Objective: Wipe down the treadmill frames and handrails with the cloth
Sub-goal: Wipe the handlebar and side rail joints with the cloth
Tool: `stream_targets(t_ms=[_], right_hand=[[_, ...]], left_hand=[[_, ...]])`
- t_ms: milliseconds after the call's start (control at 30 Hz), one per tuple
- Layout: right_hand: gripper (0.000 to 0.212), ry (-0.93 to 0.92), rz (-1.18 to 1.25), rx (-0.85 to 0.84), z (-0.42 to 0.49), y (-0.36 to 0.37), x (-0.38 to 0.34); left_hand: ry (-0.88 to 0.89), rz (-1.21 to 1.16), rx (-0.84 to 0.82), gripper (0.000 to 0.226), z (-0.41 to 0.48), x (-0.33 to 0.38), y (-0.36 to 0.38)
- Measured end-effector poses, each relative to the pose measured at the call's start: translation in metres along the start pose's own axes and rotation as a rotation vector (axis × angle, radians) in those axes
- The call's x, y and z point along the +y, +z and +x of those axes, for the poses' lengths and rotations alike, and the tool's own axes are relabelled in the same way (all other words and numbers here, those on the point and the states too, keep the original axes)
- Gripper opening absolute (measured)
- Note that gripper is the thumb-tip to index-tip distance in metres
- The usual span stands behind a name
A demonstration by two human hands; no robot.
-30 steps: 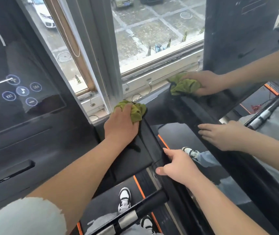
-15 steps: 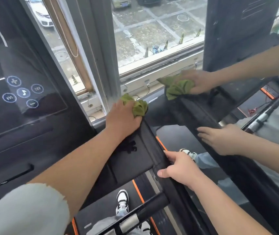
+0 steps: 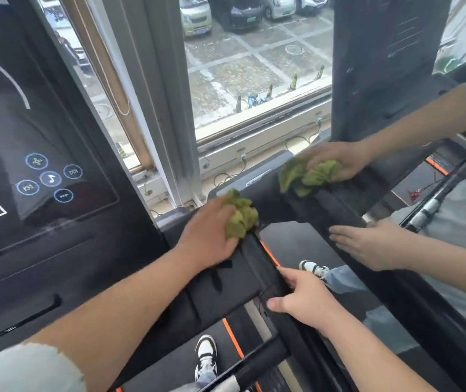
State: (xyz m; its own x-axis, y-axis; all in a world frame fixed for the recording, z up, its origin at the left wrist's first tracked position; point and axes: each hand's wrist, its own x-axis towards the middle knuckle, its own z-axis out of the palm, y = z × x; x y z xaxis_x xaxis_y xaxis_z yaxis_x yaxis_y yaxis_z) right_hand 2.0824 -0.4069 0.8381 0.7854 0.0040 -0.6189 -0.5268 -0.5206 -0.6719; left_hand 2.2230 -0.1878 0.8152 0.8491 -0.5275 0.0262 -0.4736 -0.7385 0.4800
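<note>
A bunched green cloth [image 3: 241,217] lies on the far end of the black treadmill frame [image 3: 226,284], close to the window sill. My left hand [image 3: 207,237] grips it, fingers curled over the bunch, and presses it onto the frame. My right hand [image 3: 304,302] rests on the frame's right edge with straight fingers and the thumb out to the side. A mirror-like panel [image 3: 396,278] on the right reflects both hands and the cloth.
The treadmill console [image 3: 36,176] with lit touch icons fills the left. A black and silver handrail bar [image 3: 257,360] crosses the bottom, above the belt and my shoes. A window frame [image 3: 164,114] stands straight ahead; a dark post [image 3: 381,66] rises at upper right.
My left hand has slid the cloth a little along the far end of the frame. The view has tilted upward. My right hand has stayed on the frame edge.
</note>
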Motion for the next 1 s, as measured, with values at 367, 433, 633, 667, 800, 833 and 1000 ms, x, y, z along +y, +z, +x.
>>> stream_targets(t_ms=[367,433,633,667,800,833,1000], right_hand=[[0.039,0.010,0.048,0.075,-0.002,0.005,0.000],[0.045,0.017,0.124,0.060,-0.003,0.006,0.001],[0.079,0.161,-0.248,0.410,-0.027,0.021,-0.001],[0.081,0.170,-0.346,0.434,-0.034,0.022,0.000],[0.077,0.232,-0.406,0.335,-0.059,0.018,0.013],[0.071,0.273,-0.414,0.288,-0.064,0.015,0.017],[0.065,0.367,-0.401,0.246,-0.083,0.015,0.041]], left_hand=[[0.423,0.022,-0.034,0.053,-0.045,0.025,0.024],[0.301,0.050,-0.058,0.060,-0.016,0.011,0.008],[-0.170,0.140,-0.154,0.041,0.066,0.025,-0.019],[-0.137,0.195,-0.192,0.042,0.064,0.037,-0.017],[0.233,0.097,-0.369,0.043,-0.004,0.086,0.020],[0.339,0.069,-0.414,0.047,-0.019,0.090,0.023],[0.208,0.134,-0.482,0.041,0.040,0.070,0.008]])
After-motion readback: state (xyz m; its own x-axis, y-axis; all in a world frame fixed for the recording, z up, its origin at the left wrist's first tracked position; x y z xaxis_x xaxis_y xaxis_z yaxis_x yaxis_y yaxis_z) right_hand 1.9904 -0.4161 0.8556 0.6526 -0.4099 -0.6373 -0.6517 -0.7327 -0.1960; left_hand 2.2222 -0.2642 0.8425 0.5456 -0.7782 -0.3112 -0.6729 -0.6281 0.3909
